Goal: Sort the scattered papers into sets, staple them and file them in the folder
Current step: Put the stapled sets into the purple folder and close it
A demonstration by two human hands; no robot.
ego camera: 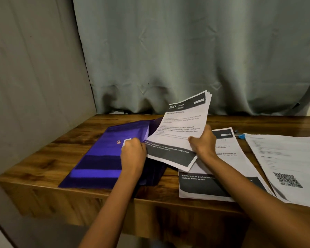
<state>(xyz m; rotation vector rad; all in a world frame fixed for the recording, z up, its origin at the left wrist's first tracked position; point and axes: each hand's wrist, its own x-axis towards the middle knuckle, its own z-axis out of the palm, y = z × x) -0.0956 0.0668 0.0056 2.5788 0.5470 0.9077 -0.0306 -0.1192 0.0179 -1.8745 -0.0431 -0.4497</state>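
While left hand [132, 151] grips purple folder [104, 154] flap on table [43, 158], right hand [202, 142] pinches tilted paper set [181, 129] above folder's opening; 2 stacks [283, 161] lie right.

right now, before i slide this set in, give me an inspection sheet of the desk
surface: wooden table, bare at its left edge
job's things: purple folder lies at left, open; paper set headed 2641 is held tilted at its opening; coffee sheets and QR sheet lie flat at right
clutter: small blue object behind the coffee sheets, partly hidden, cannot tell what it is
hands: left hand grips the purple folder's edge; right hand pinches the paper set
cables: nothing seen
surroundings: grey curtain behind, wall at left
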